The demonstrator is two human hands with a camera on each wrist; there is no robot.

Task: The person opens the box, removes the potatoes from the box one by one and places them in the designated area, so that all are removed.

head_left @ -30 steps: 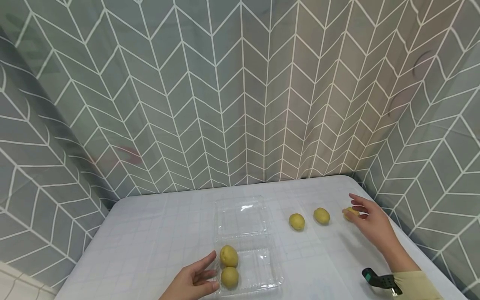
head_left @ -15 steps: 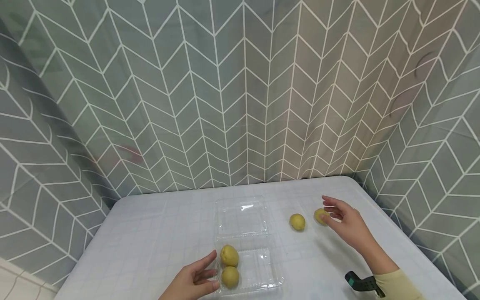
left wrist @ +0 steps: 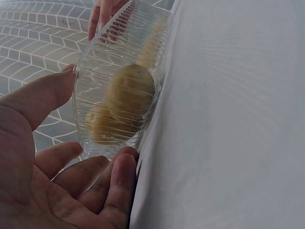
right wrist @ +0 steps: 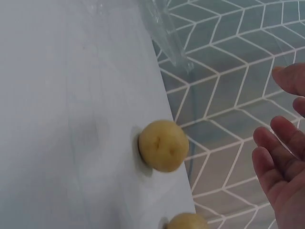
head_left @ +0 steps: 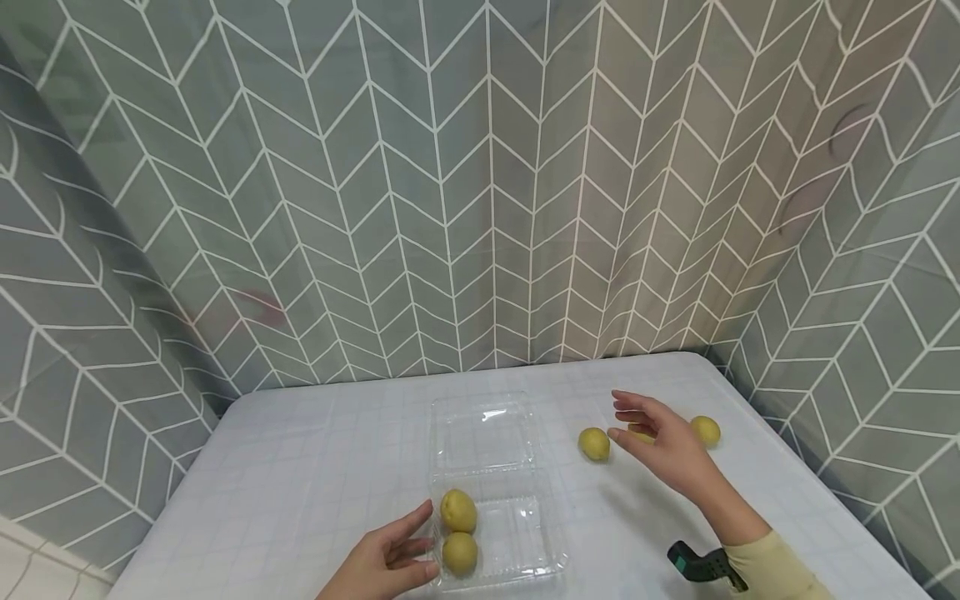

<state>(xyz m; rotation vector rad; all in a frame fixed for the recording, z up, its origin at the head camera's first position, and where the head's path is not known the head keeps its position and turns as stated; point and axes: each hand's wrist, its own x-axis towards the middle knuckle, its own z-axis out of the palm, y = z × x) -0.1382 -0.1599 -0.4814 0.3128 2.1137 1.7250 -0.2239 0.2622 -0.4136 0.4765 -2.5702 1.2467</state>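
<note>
A clear plastic clamshell container (head_left: 517,546) lies with its lid folded back. Inside its left part are two yellow potatoes, the rear one (head_left: 458,511) and the front one (head_left: 460,554). My left hand (head_left: 382,557) rests at the container's left wall; in the left wrist view its thumb (left wrist: 55,93) and fingertips touch the plastic. On the right, my right hand (head_left: 667,446) hovers with loosely bent fingers, holding nothing. It partly covers the middle loose potato (head_left: 640,432). Just left of its fingertips sits another potato (head_left: 594,444), and a third (head_left: 705,431) lies behind its wrist side.
A white cloth covers the table (head_left: 315,467). Grey patterned curtains (head_left: 480,208) hang along the back and both sides. The raised clear lid (head_left: 483,433) lies on the table behind the container.
My right hand has moved left from the far right potato, past the middle one, toward the left one. The potatoes have stayed in place. My left hand has not moved.
</note>
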